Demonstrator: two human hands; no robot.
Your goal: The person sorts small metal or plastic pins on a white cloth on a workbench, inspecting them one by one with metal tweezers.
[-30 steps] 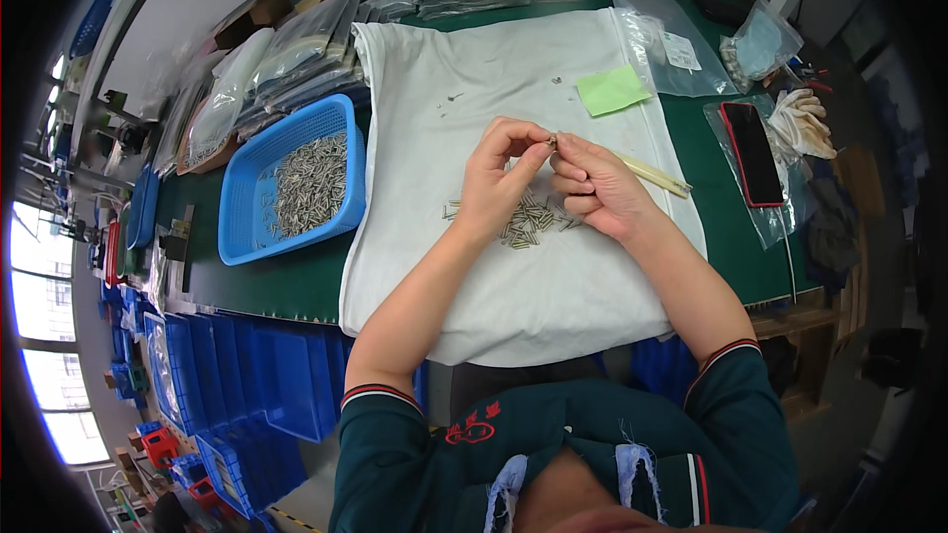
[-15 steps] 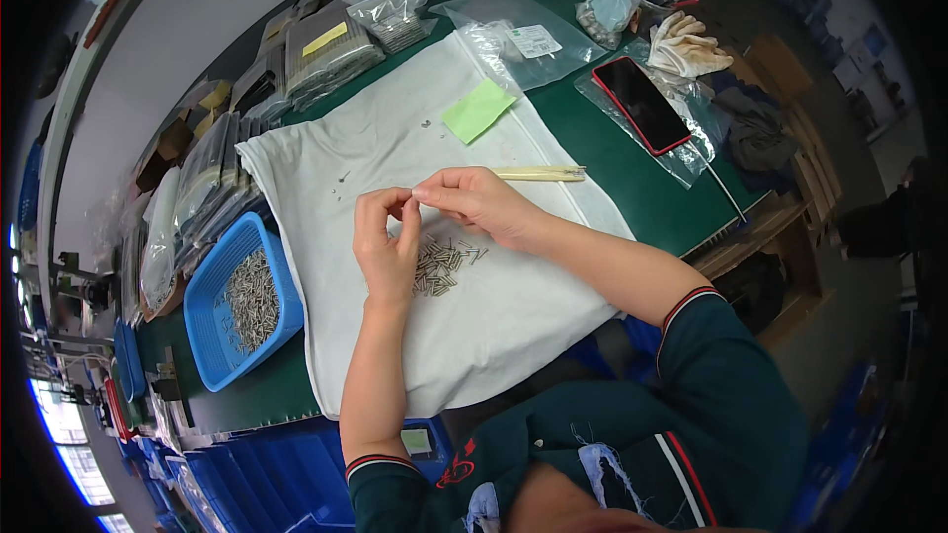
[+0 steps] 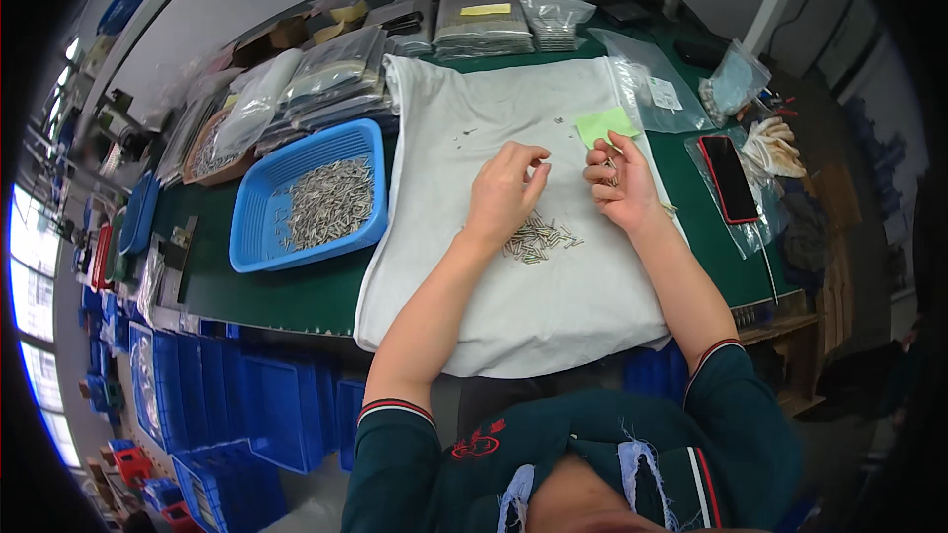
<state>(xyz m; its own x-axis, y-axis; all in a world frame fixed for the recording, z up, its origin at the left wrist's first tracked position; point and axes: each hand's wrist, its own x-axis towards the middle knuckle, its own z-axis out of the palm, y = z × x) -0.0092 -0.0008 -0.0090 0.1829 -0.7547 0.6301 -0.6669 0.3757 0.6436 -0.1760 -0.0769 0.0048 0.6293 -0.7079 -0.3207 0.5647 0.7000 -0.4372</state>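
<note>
My left hand (image 3: 506,193) hovers over the white cloth (image 3: 474,326), above and left of a small pile of metal pins (image 3: 538,240). Its fingers are loosely bent, with a gap between thumb and forefinger, and nothing shows in it. To its right, my right hand (image 3: 628,190) is turned palm up with its fingers curled around a few similar metal pins (image 3: 611,174). A green paper note (image 3: 602,125) lies on the cloth just beyond that hand. Left of the cloth, a blue plastic basket (image 3: 259,255) holds many more pins.
Bagged flat parts (image 3: 484,25) are stacked along the back of the green table (image 3: 247,301). On the right lie a red-edged phone (image 3: 727,180), work gloves (image 3: 773,146) and clear plastic bags (image 3: 647,64). Blue bins (image 3: 286,410) stand below the table at left.
My hands, fingertips together before, have moved apart, and the right palm has turned up. The view has swung left, so the basket and bins show more fully.
</note>
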